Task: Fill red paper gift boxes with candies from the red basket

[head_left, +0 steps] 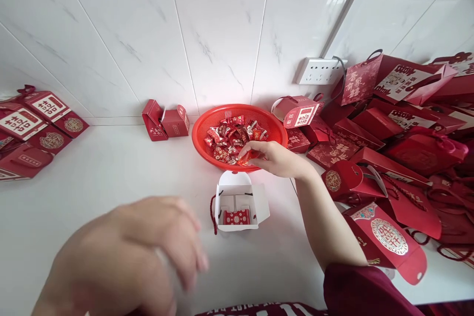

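Inspecting the worktop (pixel 122 168), we find the right hand (pixel 279 159) at the front of a red basket (pixel 198 140), thumb and forefinger pinching an orange-red wrapped sweet (pixel 244 159) above other wrapped sweets (pixel 220 152). The left hand (pixel 129 252) is blurred in the foreground, fingers curled; we cannot tell whether they grip anything. An open box (pixel 233 189), white inside, stands just in front of the basket, a red packet (pixel 237 217) lying in it.

We note these risks. The pinch takes in little of the wrapper, so slick film could let the sweet slip. The box's raised flap stands close against the basket; a low wrist could catch it, or snag the dark red cord (pixel 213 215) and drag the box askew. The crowded pile of red boxes (pixel 333 150) could slide if the right elbow brushes it.

As to writing, we read 囍 on the stacked boxes (pixel 48 106) at left and on a round medallion (pixel 389 236) at right. We cannot read the smaller print or establish any brand.
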The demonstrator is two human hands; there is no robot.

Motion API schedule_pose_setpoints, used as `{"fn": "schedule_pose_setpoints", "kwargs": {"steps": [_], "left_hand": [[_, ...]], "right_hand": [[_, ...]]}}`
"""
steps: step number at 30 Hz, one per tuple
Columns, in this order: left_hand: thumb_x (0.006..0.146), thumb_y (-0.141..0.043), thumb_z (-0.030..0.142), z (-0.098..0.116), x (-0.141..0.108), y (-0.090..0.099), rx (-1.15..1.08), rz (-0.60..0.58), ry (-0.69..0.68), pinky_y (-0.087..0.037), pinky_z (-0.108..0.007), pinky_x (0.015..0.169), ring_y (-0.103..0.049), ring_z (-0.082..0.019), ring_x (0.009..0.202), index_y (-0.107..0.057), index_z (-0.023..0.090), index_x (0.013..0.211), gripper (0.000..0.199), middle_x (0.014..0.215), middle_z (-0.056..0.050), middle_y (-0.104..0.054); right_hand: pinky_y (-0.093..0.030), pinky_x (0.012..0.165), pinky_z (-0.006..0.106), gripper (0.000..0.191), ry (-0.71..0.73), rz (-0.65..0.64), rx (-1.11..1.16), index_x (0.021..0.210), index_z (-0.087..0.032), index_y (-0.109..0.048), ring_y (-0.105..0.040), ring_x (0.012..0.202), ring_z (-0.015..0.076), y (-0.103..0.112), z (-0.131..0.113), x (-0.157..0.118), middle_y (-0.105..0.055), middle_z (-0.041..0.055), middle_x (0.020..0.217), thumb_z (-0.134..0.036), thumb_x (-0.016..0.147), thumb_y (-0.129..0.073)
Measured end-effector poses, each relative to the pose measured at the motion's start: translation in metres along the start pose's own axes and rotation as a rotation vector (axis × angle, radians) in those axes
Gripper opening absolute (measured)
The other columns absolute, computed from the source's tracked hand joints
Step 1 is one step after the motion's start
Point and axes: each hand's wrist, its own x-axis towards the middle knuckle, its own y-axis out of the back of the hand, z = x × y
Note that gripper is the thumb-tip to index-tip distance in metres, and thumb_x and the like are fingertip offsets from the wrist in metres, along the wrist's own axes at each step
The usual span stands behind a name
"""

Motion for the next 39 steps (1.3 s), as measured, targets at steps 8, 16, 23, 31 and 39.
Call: {"fn": "schedule_pose_setpoints", "kwargs": {"steps": [8, 16, 23, 31, 39], "left_hand": [[0.094, -0.061, 0.032, -0.006, 0.071, 0.018, 0.263, 0.012, 0.391, -0.054, -0.026, 0.084, -0.068, -0.017, 0.092, -0.068, 0.026, 0.1, 0.011, 0.1, 0.0, -0.074], [0.089, -0.062, 0.053, -0.028, 0.102, -0.034, 0.318, 0.078, 0.607, -0.04, -0.026, 0.059, -0.057, -0.014, 0.068, -0.059, 0.02, 0.077, 0.036, 0.074, 0.001, -0.063], [0.098, -0.05, 0.039, -0.04, 0.107, -0.036, 0.018, 0.072, 0.61, -0.036, -0.025, 0.055, -0.05, -0.012, 0.063, -0.057, 0.019, 0.08, 0.028, 0.072, 0.001, -0.057], [0.099, -0.051, 0.037, -0.04, 0.106, -0.03, -0.172, 0.078, 0.572, -0.046, -0.027, 0.067, -0.058, -0.016, 0.076, -0.062, 0.017, 0.08, 0.029, 0.078, -0.002, -0.062], [0.1, -0.046, 0.029, -0.039, 0.104, -0.031, 0.276, 0.053, 0.46, -0.035, -0.026, 0.06, -0.046, -0.012, 0.064, -0.056, 0.018, 0.072, 0.031, 0.067, 0.001, -0.054]], "right_hand": [[-0.054, 0.095, 0.036, 0.033, 0.107, 0.072, 0.142, 0.122, -0.024, -0.058, -0.065, 0.11, 0.0194, -0.016, -0.009, -0.02, -0.066, 0.0062, 0.123, -0.01, 0.092, -0.054], [-0.06, 0.079, 0.032, 0.016, 0.094, 0.17, 0.66, 0.104, -0.021, -0.06, -0.067, 0.087, 0.0151, -0.036, -0.031, -0.026, -0.062, 0.0032, 0.1, -0.021, 0.091, -0.07], [-0.058, 0.079, 0.029, 0.019, 0.023, 0.185, 0.817, 0.098, -0.02, -0.062, -0.064, 0.083, 0.0126, -0.039, -0.029, -0.018, -0.064, 0.0014, 0.095, -0.028, 0.087, -0.075], [-0.06, 0.081, 0.031, 0.028, -0.004, 0.11, 0.935, 0.104, -0.02, -0.064, -0.069, 0.079, 0.0126, -0.037, -0.029, -0.018, -0.069, 0.0008, 0.094, -0.033, 0.085, -0.079], [-0.056, 0.079, 0.03, 0.021, 0.076, 0.267, 0.623, 0.093, -0.019, -0.069, -0.066, 0.084, 0.0156, -0.04, -0.029, -0.017, -0.071, 0.003, 0.09, -0.032, 0.083, -0.082]]}}
